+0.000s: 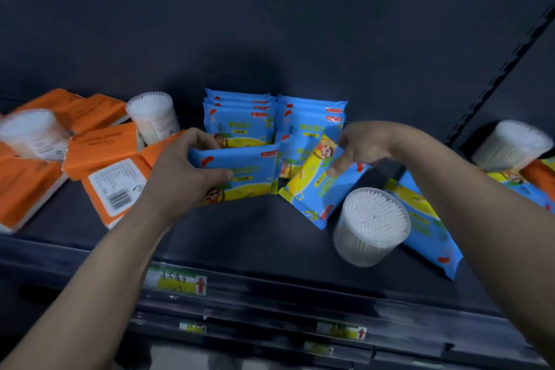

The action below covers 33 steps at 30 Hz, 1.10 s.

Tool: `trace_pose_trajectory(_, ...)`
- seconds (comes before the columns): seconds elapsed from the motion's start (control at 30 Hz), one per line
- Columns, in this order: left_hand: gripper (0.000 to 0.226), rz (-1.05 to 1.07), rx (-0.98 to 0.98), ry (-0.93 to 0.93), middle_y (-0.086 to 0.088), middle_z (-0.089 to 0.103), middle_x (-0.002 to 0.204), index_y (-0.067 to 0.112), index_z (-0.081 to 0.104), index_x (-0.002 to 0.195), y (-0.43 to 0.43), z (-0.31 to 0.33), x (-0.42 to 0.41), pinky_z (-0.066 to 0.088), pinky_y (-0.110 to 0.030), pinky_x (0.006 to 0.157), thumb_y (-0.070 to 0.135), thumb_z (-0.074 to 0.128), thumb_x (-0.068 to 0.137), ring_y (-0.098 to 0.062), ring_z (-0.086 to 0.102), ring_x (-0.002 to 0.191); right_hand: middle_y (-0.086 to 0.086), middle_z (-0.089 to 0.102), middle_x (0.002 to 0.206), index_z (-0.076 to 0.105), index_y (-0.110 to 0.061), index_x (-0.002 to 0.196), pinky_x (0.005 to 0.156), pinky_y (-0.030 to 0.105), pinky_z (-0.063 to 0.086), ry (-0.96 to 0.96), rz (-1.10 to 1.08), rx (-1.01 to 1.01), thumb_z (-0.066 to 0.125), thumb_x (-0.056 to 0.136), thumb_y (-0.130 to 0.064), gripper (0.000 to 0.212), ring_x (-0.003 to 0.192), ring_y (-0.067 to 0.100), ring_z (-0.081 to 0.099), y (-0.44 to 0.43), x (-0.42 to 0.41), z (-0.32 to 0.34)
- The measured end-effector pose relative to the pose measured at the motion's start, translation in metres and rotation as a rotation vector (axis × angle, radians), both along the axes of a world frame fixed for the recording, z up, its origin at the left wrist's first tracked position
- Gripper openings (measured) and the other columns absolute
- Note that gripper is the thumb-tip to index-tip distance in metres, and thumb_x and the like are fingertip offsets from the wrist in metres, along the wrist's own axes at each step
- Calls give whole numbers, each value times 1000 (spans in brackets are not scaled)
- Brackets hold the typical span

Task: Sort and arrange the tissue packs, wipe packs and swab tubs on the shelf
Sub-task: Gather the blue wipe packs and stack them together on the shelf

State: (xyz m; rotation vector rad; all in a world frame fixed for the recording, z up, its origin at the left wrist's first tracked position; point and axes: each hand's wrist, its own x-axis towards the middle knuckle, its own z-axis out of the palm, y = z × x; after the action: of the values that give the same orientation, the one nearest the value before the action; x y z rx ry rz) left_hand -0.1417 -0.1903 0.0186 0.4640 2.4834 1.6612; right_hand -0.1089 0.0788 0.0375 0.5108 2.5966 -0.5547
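Observation:
My left hand (pixel 186 168) grips a blue and yellow wipe pack (pixel 249 173), holding it upright in front of two rows of standing wipe packs (pixel 240 117). My right hand (pixel 363 144) holds the top of another wipe pack (pixel 318 186), which leans tilted on the shelf. Orange tissue packs (pixel 102 153) lie jumbled at the left. Clear swab tubs stand at the back left (pixel 151 116), the far left (pixel 33 132), the front right (pixel 372 225) and the far right (pixel 510 144). One more wipe pack (pixel 426 225) lies flat under my right forearm.
The dark shelf (pixel 240 234) has a front rail with a yellow price label (pixel 180 281). More labelled rails run below it. A slotted upright (pixel 504 69) stands at the right, with more wipe and tissue packs (pixel 528 183) beyond it.

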Motion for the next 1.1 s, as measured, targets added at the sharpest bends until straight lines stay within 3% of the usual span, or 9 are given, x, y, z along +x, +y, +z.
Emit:
trace_pose_trajectory(0.1,30,-73,24,-32,-1,64,93,17,65,92,0,1,-11,53,-14,57,-2,75,70,-11,61,74,9,45,84,47,-10,81,48,26,53,121,-114,-129,75,76,-8,28,64,18,49,-5,-1,8)
trace_pose_trajectory(0.2,29,-136,10,-63,-3,65,84,22,65,81,2,0,-28,53,-21,59,0,77,67,-13,60,69,7,47,103,50,-15,102,38,21,46,236,-92,-73,74,75,-6,36,63,14,50,-15,-3,18)
trace_pose_trajectory(0.27,29,-196,-36,-32,-5,62,81,23,64,76,5,-2,-40,50,-26,61,0,78,66,-14,55,69,5,48,101,57,-19,106,51,23,47,297,-32,49,78,72,-12,40,65,18,51,-24,-5,27)
trace_pose_trajectory(0.37,30,-278,-68,-27,-5,56,78,23,63,75,7,-5,-57,45,-18,51,-2,77,67,-11,49,61,4,53,102,62,-23,116,75,24,40,324,9,199,78,71,-17,48,90,20,52,-38,-10,35)
trace_pose_trajectory(0.6,27,-369,-142,53,2,54,68,19,65,76,1,-13,-93,42,-23,57,2,81,63,-7,45,56,8,53,100,42,-15,130,79,36,49,311,-55,178,73,74,-12,64,88,26,53,-62,-19,27)
trace_pose_trajectory(0.7,26,-402,-268,190,9,53,64,20,61,73,1,-10,-101,39,-14,52,8,82,61,0,46,50,11,57,98,55,-3,113,73,32,47,271,-111,204,80,69,-19,53,92,28,57,-66,-21,28)
trace_pose_trajectory(0.8,30,-446,-371,303,11,54,71,21,57,77,4,-5,-104,43,-25,65,15,82,62,-10,53,69,12,51,78,56,-3,81,54,30,34,171,-90,203,78,71,-19,29,72,24,48,-73,-20,23)
trace_pose_trajectory(0.93,33,-483,-404,315,14,53,75,25,55,80,6,-1,-104,38,-24,69,19,82,63,-12,53,76,1,50,96,52,-11,111,68,29,38,89,-55,184,67,81,-17,34,86,20,48,-76,-14,12)
trace_pose_trajectory(1.1,33,-451,-385,282,10,56,73,23,56,74,5,2,-107,38,-26,64,18,85,59,-12,51,70,5,56,117,48,-20,129,81,29,46,132,1,199,56,86,-13,45,96,22,54,-72,-19,13)
